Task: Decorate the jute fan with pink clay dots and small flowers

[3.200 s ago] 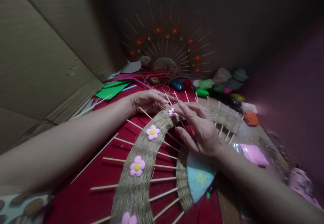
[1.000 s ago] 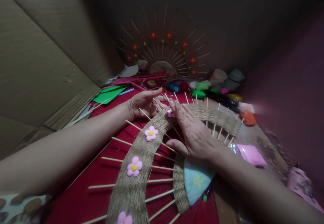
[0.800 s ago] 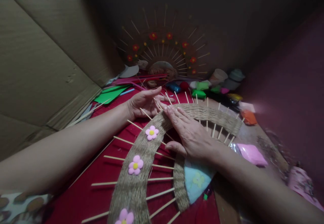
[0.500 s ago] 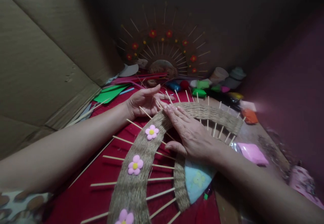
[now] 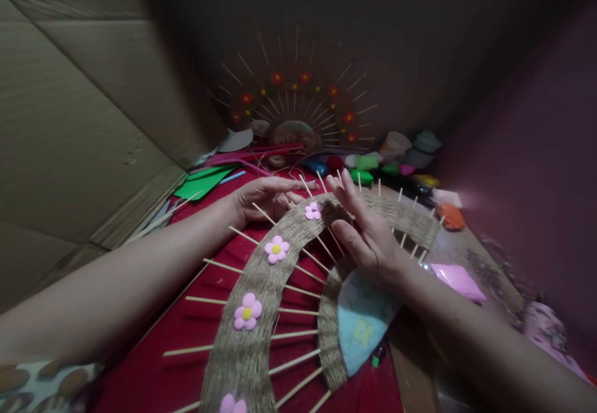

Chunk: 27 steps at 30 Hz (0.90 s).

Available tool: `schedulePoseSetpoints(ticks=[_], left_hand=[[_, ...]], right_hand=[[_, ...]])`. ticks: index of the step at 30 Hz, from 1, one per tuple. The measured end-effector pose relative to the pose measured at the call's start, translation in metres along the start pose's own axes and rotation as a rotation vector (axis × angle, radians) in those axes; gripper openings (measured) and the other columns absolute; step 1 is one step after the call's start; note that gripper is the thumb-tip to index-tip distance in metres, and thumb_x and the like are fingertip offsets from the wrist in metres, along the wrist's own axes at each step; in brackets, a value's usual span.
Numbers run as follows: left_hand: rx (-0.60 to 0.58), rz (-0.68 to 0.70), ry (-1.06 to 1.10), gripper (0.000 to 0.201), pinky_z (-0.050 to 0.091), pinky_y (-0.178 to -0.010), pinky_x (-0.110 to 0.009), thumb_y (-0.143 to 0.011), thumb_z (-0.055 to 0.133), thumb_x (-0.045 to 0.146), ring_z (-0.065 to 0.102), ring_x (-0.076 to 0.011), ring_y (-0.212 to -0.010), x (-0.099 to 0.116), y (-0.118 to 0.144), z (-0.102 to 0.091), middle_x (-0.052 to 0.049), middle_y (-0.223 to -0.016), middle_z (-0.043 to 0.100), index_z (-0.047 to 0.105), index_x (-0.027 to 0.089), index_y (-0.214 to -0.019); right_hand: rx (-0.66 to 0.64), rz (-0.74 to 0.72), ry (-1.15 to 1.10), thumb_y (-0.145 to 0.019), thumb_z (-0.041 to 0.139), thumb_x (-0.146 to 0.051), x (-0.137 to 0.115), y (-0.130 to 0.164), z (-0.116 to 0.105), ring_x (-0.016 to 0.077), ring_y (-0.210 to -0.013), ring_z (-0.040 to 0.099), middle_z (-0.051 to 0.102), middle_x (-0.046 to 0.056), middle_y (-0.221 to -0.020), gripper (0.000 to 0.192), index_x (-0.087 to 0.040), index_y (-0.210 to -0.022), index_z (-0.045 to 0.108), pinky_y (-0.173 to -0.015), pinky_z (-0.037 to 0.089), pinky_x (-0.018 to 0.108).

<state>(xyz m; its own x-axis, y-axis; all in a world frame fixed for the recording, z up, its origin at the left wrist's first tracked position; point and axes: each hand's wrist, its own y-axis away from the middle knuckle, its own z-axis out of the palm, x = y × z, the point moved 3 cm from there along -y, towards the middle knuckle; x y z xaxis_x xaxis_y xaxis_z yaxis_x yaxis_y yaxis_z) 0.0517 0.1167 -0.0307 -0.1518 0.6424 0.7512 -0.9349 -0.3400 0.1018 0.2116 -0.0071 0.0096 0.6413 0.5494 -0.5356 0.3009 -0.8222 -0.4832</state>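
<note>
A half-round fan point(image 5: 252, 276) of woven twine on thin wooden sticks lies in front of me. Pink flowers with yellow middles, such as this pink flower point(image 5: 277, 249), sit along its outer band. Higher up the band, a smaller pink flower point(image 5: 313, 211) shows no yellow middle. The fan's light blue centre point(image 5: 364, 323) bears a pale yellow-green flower. My right hand point(image 5: 366, 232) is open over the band just right of the small flower, fingers apart and holding nothing. My left hand point(image 5: 265, 201) is at the outer edge by the stick ends, fingers loosely stretched, some partly hidden.
A second fan point(image 5: 293, 105) with red flowers stands against the dark back wall. Cardboard point(image 5: 84, 120) rises on the left. Green sheets point(image 5: 203, 181) lie behind my left arm. Small coloured packets, including an orange packet point(image 5: 450, 216) and a pink packet point(image 5: 457, 281), lie along the right.
My right hand has lifted off the band and shifted right, uncovering the small pink flower. My left hand's fingers have turned and drawn in slightly. The view has tilted a little.
</note>
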Motion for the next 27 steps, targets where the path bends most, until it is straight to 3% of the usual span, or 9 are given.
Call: schedulePoseSetpoints(ticks=[5,13,16,18,21,24,27], left_hand=[[0.049,0.019,-0.007,0.054,0.054,-0.065,-0.027,-0.078,0.051,0.001,0.068,-0.0164,-0.066,-0.001,0.001,-0.005,-0.014,-0.077,0.071,0.044,0.004,-0.132],[0.125,0.017,-0.133,0.055,0.056,-0.069,-0.029,-0.077,0.054,-0.002,0.07,-0.02,-0.077,0.007,0.0,-0.01,-0.015,-0.084,0.073,0.047,0.007,-0.131],[0.235,0.035,-0.313,0.056,0.057,-0.07,-0.028,-0.075,0.059,0.001,0.07,-0.0226,-0.086,0.016,0.002,-0.013,-0.018,-0.095,0.072,0.047,0.007,-0.13],[0.297,0.07,-0.423,0.054,0.057,-0.074,-0.034,-0.074,0.062,0.004,0.07,-0.0259,-0.086,0.023,0.003,-0.013,-0.019,-0.093,0.072,0.05,0.007,-0.126],[0.436,0.238,-0.488,0.039,0.056,-0.081,-0.037,-0.073,0.065,0.009,0.069,-0.0262,-0.087,0.034,0.006,-0.01,-0.015,-0.091,0.073,0.061,0.008,-0.112],[0.567,0.323,-0.57,0.033,0.05,-0.093,-0.032,-0.073,0.067,0.011,0.067,-0.0202,-0.095,0.043,0.01,0.001,-0.008,-0.094,0.074,0.064,0.012,-0.106],[0.732,0.331,-0.689,0.037,0.052,-0.087,-0.029,-0.065,0.073,0.012,0.067,-0.0188,-0.092,0.052,0.016,0.027,-0.004,-0.091,0.075,0.066,0.015,-0.101]], right_hand=[[0.046,0.104,-0.129,-0.095,0.035,-0.04,0.001,-0.001,-0.007,0.0208,-0.132,0.038,0.044,0.009,-0.141,0.058,-0.021,-0.147,0.018,-0.111,0.029,0.048],[0.165,0.21,-0.306,-0.095,0.032,-0.046,-0.002,-0.017,-0.029,0.0217,-0.128,0.045,0.057,0.007,-0.131,0.052,-0.019,-0.139,0.038,-0.108,0.034,0.047],[0.225,0.202,-0.361,-0.095,0.027,-0.05,-0.005,-0.024,-0.043,0.0218,-0.123,0.051,0.06,0.006,-0.127,0.052,-0.021,-0.137,0.04,-0.102,0.043,0.044],[0.253,0.237,-0.32,-0.096,0.026,-0.049,-0.008,-0.025,-0.057,0.0212,-0.121,0.053,0.061,0.004,-0.123,0.049,-0.023,-0.134,0.043,-0.098,0.047,0.044],[0.346,0.253,-0.342,-0.095,0.034,-0.045,-0.015,-0.017,-0.082,0.0184,-0.114,0.058,0.065,0.003,-0.114,0.044,-0.021,-0.129,0.048,-0.094,0.049,0.039],[0.418,0.285,-0.35,-0.09,0.047,-0.039,-0.014,0.002,-0.104,0.0164,-0.102,0.064,0.069,0.001,-0.1,0.037,-0.02,-0.12,0.056,-0.092,0.051,0.037],[0.471,0.36,-0.347,-0.084,0.057,-0.029,-0.004,0.03,-0.117,0.0142,-0.085,0.068,0.071,0.0,-0.081,0.027,-0.016,-0.106,0.063,-0.088,0.052,0.035]])
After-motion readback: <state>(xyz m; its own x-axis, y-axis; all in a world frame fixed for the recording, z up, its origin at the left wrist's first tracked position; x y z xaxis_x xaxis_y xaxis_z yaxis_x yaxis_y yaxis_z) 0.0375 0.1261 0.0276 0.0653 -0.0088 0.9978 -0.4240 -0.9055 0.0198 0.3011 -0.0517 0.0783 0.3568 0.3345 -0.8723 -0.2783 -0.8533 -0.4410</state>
